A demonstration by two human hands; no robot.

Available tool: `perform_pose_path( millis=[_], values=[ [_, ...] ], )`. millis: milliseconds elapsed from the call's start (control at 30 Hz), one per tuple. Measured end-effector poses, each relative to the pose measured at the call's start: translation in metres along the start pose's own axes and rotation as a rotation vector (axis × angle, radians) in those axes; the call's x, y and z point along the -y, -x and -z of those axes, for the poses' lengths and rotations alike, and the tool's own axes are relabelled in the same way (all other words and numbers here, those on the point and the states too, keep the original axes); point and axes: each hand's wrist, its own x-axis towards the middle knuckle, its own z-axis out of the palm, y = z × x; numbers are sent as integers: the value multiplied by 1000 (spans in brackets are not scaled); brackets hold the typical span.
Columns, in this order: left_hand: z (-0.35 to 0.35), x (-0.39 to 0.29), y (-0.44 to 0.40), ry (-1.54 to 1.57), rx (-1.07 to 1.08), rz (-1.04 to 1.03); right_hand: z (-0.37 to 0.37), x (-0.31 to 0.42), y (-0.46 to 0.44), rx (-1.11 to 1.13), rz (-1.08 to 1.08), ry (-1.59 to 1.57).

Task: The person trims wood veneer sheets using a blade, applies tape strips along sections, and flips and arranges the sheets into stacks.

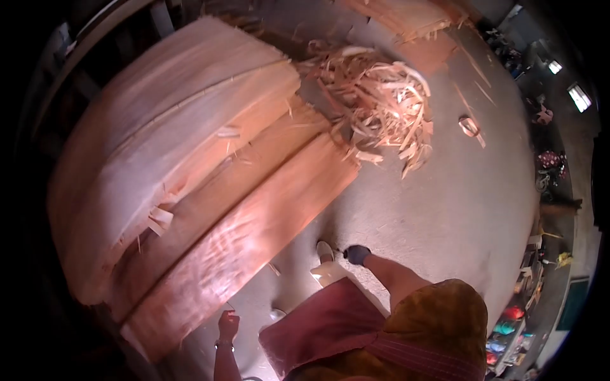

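Note:
My left hand [229, 325], bare with a band on the wrist, is beside the lower edge of a stack of reddish wood veneer sheets [254, 222]. Its fingers look curled, and a thin sliver shows at their tips, too small to name. In a dark glove, my right hand [359, 255] hangs over the floor to the right of the stack. Its fingers are closed, with a small dark bit at the front that I cannot make out. A paler, curved pile of sheets [190, 95] lies beyond, with torn flaps along its edge.
A heap of wood strips [384, 95] lies on the concrete floor [445, 209] past the stack's far end. One curled shaving [469, 126] sits apart to its right. More sheets [413, 19] are at the top. Shelves with coloured items [506, 327] line the right side.

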Motion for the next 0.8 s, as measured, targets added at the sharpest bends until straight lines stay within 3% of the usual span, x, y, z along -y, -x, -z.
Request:
perform_pose_path(
  millis=[67,100,167,200,233,267,300,333,400,467,533,600,633,733,800],
  values=[
    [-21,21,-30,20,69,68,24,18,-71,128,54,157],
    [-30,22,-42,-9,145,129,26,28,-99,-46,127,145],
    [-48,-3,-81,23,192,246,58,77,-145,-61,81,239],
    [-80,69,-121,-406,170,-183,58,91,-180,-116,174,183],
    [-97,77,-147,-245,247,70,23,89,-242,-128,271,158],
    [-108,63,-171,-157,223,174,39,114,-265,-31,250,131],
    [-120,52,-197,-290,199,190,15,115,-306,-181,382,133],
    [-130,58,-222,-376,211,124,26,137,-322,-101,362,191],
    [-160,92,-273,-473,75,20,22,164,-371,-191,359,263],
    [-167,61,-304,-535,-11,225,33,182,-407,-314,433,381],
    [-184,84,-329,-675,-210,145,41,191,-450,-400,498,461],
    [-191,109,-341,-509,-243,-44,57,198,-472,-481,591,614],
    [-191,98,-339,-525,-228,-12,64,199,-488,-499,651,620],
    [-189,108,-340,-581,-209,-66,87,213,-504,-280,634,737],
    [-188,128,-346,-644,-215,-120,92,217,-514,-293,670,787]
  ],
)
